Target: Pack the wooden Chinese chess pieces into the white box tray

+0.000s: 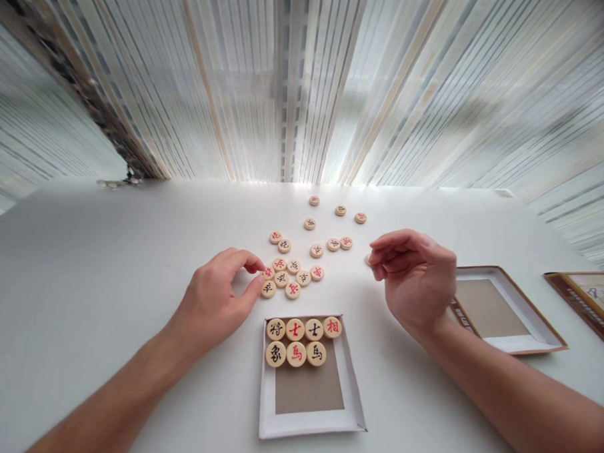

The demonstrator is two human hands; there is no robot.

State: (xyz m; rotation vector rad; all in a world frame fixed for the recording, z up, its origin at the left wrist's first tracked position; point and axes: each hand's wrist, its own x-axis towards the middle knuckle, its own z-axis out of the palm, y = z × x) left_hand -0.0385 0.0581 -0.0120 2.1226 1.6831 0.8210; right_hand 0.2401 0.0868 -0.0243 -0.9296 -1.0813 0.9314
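My left hand (224, 283) reaches to the left edge of a cluster of round wooden xiangqi pieces. Its thumb and index finger pinch a red-marked piece (268, 273) that is partly covered by the fingertips. Beside it lie a black-marked piece (268, 289) and a red-marked piece (292, 290). Loosely curled, my right hand (414, 281) hovers over the table with a bare palm and no piece visible in it. A piece (367, 259) shows partly behind its fingertips. Nearer me, a white shallow box (313, 427) holds two rows of pieces along its far side.
More pieces lie scattered farther back, among them a red-marked one (360, 218) and a black-marked one (309, 223). To the right are an open box lid (537, 347), partly behind my right forearm, and a brown printed box or board (586, 306). Striped curtains (308, 86) hang behind the white table (130, 259).
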